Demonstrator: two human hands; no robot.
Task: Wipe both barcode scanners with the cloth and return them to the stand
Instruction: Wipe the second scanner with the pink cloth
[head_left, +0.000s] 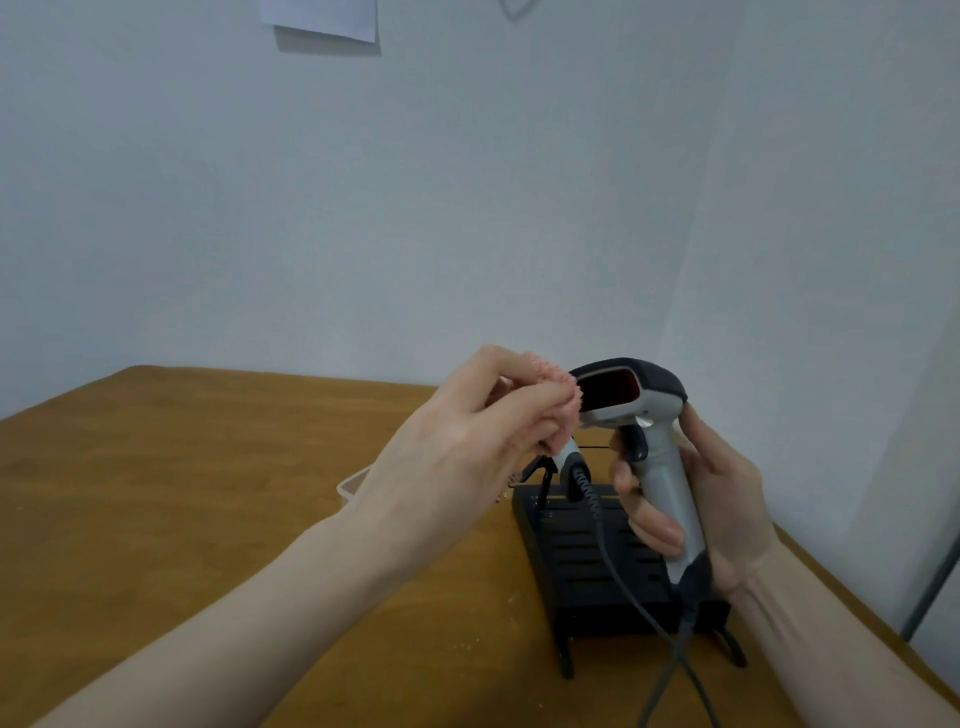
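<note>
head view | looks forward-down | close over table (208, 467)

I see my left forearm reaching in from the lower left, bare, with the left hand (467, 415) raised and its fingers bunched together in a pinch, back of the hand toward me. My right forearm comes in from the lower right; the right hand (696, 499) is upright, fingers curled forward and thumb up along the back.
</note>
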